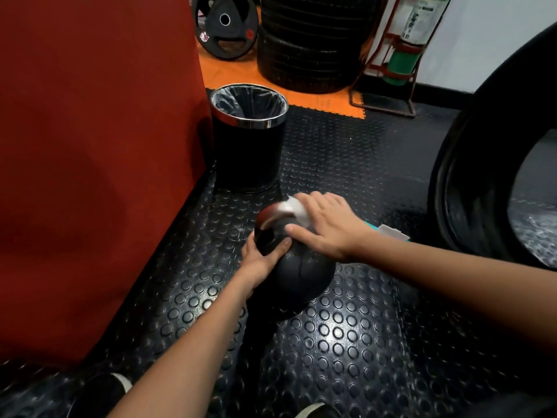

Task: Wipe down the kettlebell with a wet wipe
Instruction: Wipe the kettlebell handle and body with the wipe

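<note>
Kettlebell [304,276]: black, at centre frame on the studded mat [346,336], tipped so its handle points toward the upper left.

Left hand [259,260]: lower-left side of the kettlebell near the handle base; thumb laid over the top, the other fingers wrapped round the far side and out of sight. It steadies the weight.

Right hand [328,227]: flat over the handle end, fingers close together and extended, thumb apart, pressing the wipe.

Wipe [294,208]: white, bunched between the right fingers and the handle; the edge shows at the fingertips.

Pack [391,232]: teal and white, on the mat just right of the right wrist, probably the wipe packet, though it is mostly hidden.

Bin [248,137]: black, chrome rim, lined, above the kettlebell against the red wall [90,146].

Tyre [470,164]: large, at the right edge. Stacked tyres [310,43] and a plate [224,24] along the top.

Step in hand, as judged: wiping the handle. To do it well, keep the left grip firm so the tipped weight cannot roll, wrap the wipe round the handle, rub along its length, then turn the kettlebell to reach the underside and base.
</note>
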The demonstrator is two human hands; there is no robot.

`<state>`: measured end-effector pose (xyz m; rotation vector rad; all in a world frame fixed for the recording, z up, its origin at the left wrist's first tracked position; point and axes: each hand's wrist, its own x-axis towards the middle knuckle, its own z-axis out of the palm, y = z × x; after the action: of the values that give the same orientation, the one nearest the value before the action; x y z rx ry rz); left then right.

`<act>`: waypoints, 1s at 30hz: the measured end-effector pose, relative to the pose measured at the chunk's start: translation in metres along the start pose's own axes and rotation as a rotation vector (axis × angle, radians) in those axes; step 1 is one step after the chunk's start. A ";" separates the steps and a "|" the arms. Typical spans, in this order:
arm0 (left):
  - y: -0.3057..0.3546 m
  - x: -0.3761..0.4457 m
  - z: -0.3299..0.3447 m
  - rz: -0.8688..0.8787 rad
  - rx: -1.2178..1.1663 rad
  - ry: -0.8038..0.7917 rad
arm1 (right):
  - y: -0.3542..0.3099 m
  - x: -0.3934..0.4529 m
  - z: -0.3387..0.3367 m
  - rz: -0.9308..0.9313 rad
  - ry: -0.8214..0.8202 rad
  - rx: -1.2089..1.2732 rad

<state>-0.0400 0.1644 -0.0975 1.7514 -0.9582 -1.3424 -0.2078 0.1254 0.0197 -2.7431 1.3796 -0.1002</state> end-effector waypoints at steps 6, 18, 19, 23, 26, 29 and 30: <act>0.001 0.000 -0.002 -0.007 -0.016 -0.019 | 0.005 0.000 -0.002 0.217 -0.012 0.100; 0.002 -0.002 -0.003 -0.010 -0.003 -0.027 | 0.023 -0.008 -0.008 0.134 -0.067 0.139; 0.002 -0.001 -0.003 -0.013 -0.004 -0.029 | 0.021 -0.006 -0.009 0.171 -0.069 0.145; 0.002 -0.001 -0.002 -0.016 0.005 -0.010 | -0.013 0.015 -0.006 0.107 -0.081 -0.012; 0.001 0.000 -0.002 -0.007 0.014 -0.021 | -0.022 0.018 -0.007 0.028 -0.081 -0.023; 0.002 0.000 -0.002 -0.030 0.025 -0.031 | 0.006 0.006 -0.013 0.060 -0.098 0.079; 0.002 0.000 -0.002 -0.031 0.021 -0.036 | 0.016 0.000 -0.016 0.109 -0.124 0.120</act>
<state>-0.0379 0.1638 -0.0954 1.7694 -0.9717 -1.3930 -0.2217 0.1153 0.0346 -2.5262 1.4370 -0.0066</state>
